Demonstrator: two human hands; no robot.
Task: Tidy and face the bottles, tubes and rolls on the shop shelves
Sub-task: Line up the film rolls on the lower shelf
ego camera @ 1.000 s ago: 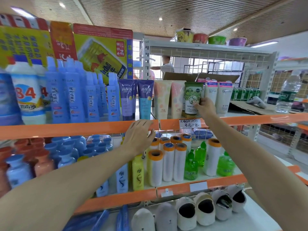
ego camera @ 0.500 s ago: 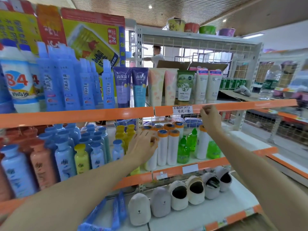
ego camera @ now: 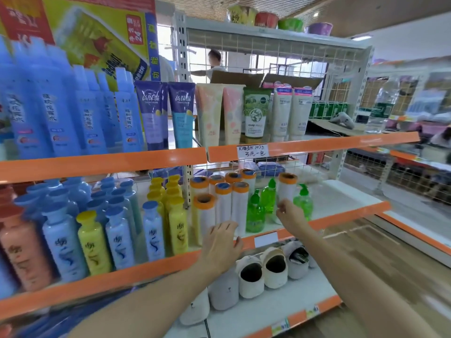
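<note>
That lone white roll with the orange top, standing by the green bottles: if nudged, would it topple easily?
Probably. The lone roll is tall and slim and stands on end apart from the other rolls, so nothing braces it. It looks like wound film, likely light. If it tipped, its round body could roll along the shelf. The right hand is close to it.

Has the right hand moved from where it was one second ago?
Yes. The right hand went down from the green tube on the upper shelf to the white rolls on the shelf below.
</note>
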